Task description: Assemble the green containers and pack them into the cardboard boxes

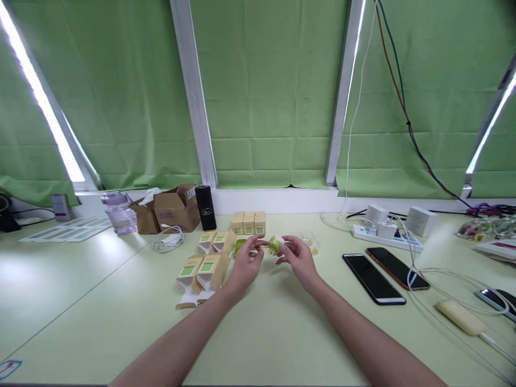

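Above the table, my right hand pinches a small round green-and-white item between thumb and fingers; its exact kind is too small to make out. A pale yellow loop hangs at its lower side. My left hand is just to the left, fingers apart and fingertips close to the item; whether they touch it I cannot tell. Behind the left hand a green object is partly hidden. A clear plastic tray with small yellow spots lies beyond the right hand.
Left of my hands stand small cardboard boxes with green labels, several with flaps open. More boxes line up behind. A brown carton, black cylinder and purple bottle stand back left. Phones, cables and a power strip lie right.
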Available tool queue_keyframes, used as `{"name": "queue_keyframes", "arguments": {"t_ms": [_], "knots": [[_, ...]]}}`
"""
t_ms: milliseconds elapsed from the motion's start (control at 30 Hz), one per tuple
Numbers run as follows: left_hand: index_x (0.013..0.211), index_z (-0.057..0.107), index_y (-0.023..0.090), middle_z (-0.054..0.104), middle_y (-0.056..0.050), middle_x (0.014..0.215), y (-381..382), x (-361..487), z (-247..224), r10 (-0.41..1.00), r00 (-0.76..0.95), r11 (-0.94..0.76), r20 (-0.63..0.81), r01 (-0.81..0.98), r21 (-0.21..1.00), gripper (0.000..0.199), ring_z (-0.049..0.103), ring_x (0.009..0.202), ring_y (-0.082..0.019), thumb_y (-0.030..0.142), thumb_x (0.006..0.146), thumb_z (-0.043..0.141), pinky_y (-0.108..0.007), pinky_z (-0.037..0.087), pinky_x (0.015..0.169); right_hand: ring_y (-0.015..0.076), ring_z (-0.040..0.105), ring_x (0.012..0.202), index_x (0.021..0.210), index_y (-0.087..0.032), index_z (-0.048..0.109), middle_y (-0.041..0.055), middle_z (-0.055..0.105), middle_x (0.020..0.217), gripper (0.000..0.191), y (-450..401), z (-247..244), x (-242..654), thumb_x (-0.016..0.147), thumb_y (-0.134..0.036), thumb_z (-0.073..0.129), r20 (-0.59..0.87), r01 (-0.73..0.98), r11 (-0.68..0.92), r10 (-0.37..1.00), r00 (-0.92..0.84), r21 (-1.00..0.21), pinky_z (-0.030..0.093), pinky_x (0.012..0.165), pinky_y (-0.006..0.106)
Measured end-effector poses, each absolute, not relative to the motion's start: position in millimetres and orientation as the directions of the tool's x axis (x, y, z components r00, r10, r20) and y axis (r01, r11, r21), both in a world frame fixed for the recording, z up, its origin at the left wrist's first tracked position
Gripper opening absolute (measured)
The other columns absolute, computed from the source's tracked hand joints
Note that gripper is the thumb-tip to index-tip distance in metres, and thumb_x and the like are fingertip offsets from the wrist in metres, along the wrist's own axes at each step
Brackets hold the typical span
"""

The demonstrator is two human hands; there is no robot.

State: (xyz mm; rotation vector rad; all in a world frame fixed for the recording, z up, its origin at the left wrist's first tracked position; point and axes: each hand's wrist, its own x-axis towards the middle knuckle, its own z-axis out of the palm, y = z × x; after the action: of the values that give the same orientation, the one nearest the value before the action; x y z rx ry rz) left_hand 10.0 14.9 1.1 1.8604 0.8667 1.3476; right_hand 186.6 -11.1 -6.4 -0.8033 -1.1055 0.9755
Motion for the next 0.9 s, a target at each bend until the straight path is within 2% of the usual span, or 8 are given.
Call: {"name": "queue_keyframes", "arguments": {"t_ms": [133, 300, 400, 500, 633, 767, 900], "knots": [[0.136, 0.057, 0.027, 0.067, -0.008, 0.125, 13, 9, -1, 0.676, 0.263, -0.734, 0.688, 0.322, 0.598, 0.047, 0.060, 0.121, -0.023, 0.013, 0.091, 0.056, -0.042, 0.052, 0.101, 0.0192, 0.068, 0.069, 0.098, -0.017, 0.068, 0.0053, 0.074, 0.077, 0.058, -13, -3, 188, 0.067, -0.064, 0.087, 0.255, -0.308, 0.281, 0.959, 0.125, -0.909, 0.063, 0.062, 0.037], [0.138, 0.056, 0.028, 0.058, -0.011, 0.138, 7, 7, 1, 0.475, 0.394, -0.836, 0.787, 0.482, 0.262, 0.051, 0.046, 0.131, -0.030, 0.006, 0.093, 0.057, -0.054, 0.047, 0.109, 0.0167, 0.067, 0.064, 0.093, -0.016, 0.071, 0.0049, 0.074, 0.078, 0.058, -16, -1, 186, 0.065, -0.064, 0.088, 0.213, -0.350, 0.236, 0.972, 0.103, -0.907, 0.062, 0.059, 0.033], [0.137, 0.058, 0.030, 0.051, -0.012, 0.141, 4, 7, 3, 0.418, 0.464, -0.843, 0.781, 0.519, 0.143, 0.052, 0.043, 0.134, -0.032, 0.004, 0.092, 0.058, -0.055, 0.048, 0.109, 0.0159, 0.067, 0.063, 0.089, -0.016, 0.072, 0.0031, 0.072, 0.075, 0.059, -16, -1, 184, 0.063, -0.066, 0.089, 0.193, -0.356, 0.209, 0.978, 0.082, -0.911, 0.061, 0.057, 0.031], [0.137, 0.059, 0.031, 0.052, -0.012, 0.137, 3, 7, 5, 0.392, 0.490, -0.847, 0.779, 0.522, 0.098, 0.052, 0.045, 0.133, -0.031, 0.003, 0.093, 0.057, -0.054, 0.049, 0.108, 0.0160, 0.068, 0.063, 0.087, -0.016, 0.073, 0.0032, 0.072, 0.074, 0.058, -18, -1, 183, 0.064, -0.068, 0.088, 0.186, -0.343, 0.191, 0.981, 0.048, -0.920, 0.060, 0.058, 0.030], [0.134, 0.060, 0.029, 0.055, -0.011, 0.134, 6, 5, 6, 0.381, 0.480, -0.851, 0.790, 0.517, 0.096, 0.048, 0.047, 0.129, -0.031, 0.005, 0.093, 0.058, -0.053, 0.051, 0.107, 0.0161, 0.067, 0.065, 0.087, -0.017, 0.073, 0.0044, 0.072, 0.077, 0.058, -19, -1, 182, 0.067, -0.070, 0.084, 0.198, -0.319, 0.186, 0.980, -0.006, -0.929, 0.059, 0.058, 0.030], [0.130, 0.061, 0.026, 0.061, -0.011, 0.127, 12, 5, 4, 0.387, 0.456, -0.861, 0.801, 0.489, 0.137, 0.043, 0.050, 0.126, -0.030, 0.006, 0.092, 0.061, -0.052, 0.051, 0.105, 0.0171, 0.065, 0.068, 0.084, -0.017, 0.072, 0.0048, 0.071, 0.078, 0.059, -17, -4, 184, 0.068, -0.074, 0.080, 0.209, -0.265, 0.202, 0.978, -0.001, -0.943, 0.056, 0.054, 0.028], [0.129, 0.061, 0.025, 0.063, -0.010, 0.124, 15, 5, 1, 0.431, 0.417, -0.853, 0.800, 0.478, 0.211, 0.039, 0.051, 0.125, -0.031, 0.013, 0.092, 0.066, -0.053, 0.051, 0.105, 0.0188, 0.063, 0.069, 0.082, -0.018, 0.071, 0.0059, 0.070, 0.076, 0.057, -12, -8, 188, 0.073, -0.074, 0.072, 0.223, -0.122, 0.225, 0.974, 0.035, -0.967, 0.050, 0.050, 0.027]]}}
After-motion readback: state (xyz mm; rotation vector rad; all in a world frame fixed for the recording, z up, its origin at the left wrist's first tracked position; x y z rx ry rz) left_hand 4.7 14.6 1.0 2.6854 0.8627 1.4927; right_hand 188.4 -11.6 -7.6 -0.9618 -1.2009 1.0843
